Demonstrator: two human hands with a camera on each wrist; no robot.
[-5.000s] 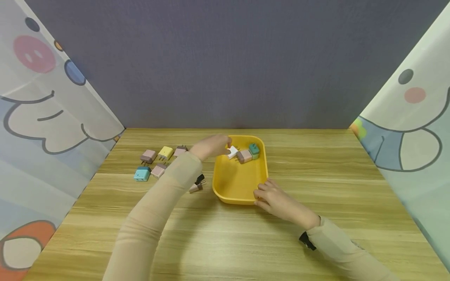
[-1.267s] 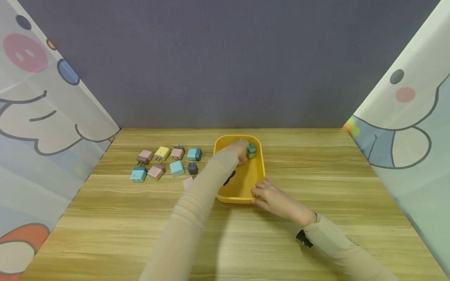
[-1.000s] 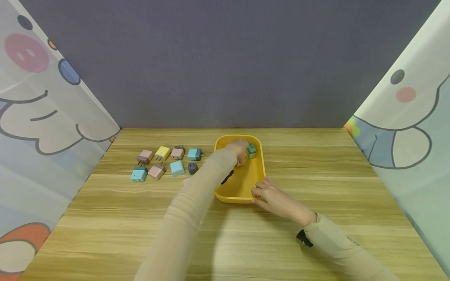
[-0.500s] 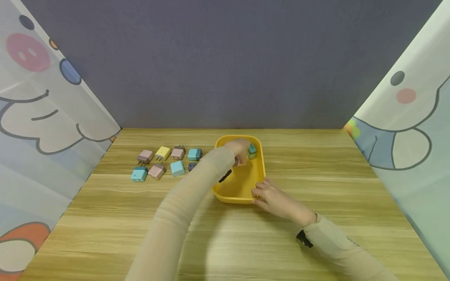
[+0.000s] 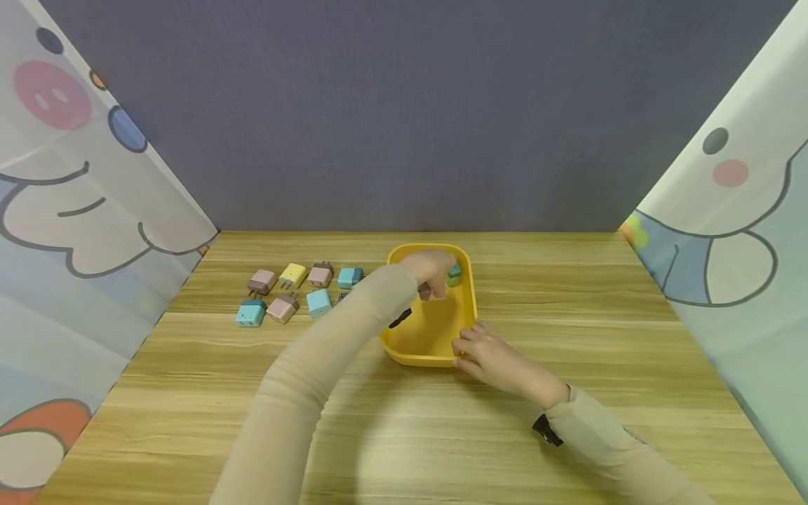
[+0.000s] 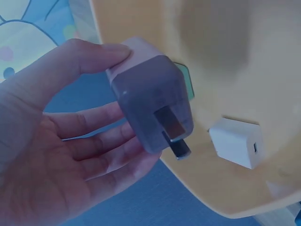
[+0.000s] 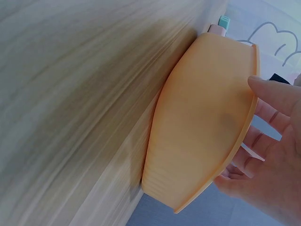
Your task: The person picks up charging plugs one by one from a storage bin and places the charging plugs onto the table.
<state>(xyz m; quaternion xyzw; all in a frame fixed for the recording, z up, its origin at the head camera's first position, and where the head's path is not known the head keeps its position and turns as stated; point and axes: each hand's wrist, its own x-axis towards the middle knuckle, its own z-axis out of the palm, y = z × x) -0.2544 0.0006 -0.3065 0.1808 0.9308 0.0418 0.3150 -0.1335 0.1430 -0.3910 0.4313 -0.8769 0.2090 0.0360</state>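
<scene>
My left hand (image 5: 428,268) is over the far part of a yellow tray (image 5: 424,360), holding a pink-and-brown plug charger (image 6: 153,89) between thumb and fingers. Its two flat prongs point away from the palm. Below it in the left wrist view, a white charger (image 6: 235,141) lies on the tray floor. A green charger (image 5: 454,273) sits at the tray's far right, partly covered by the hand. At the near right corner, my right hand (image 5: 499,358) grips the tray rim, thumb outside and fingers over the edge in the right wrist view.
Left of the tray, several chargers lie on the wooden table: a yellow one (image 5: 293,274), pink ones such as this pink charger (image 5: 282,307), and blue ones such as this blue charger (image 5: 250,313). My left sleeve (image 5: 315,351) hides part of that area. A grey panel (image 5: 416,126) stands behind.
Five seconds ago my left hand was at the white charger by the tray's left rim; it is now farther right with the pink-and-brown charger. Lately it shifted slightly right. My right hand stays put.
</scene>
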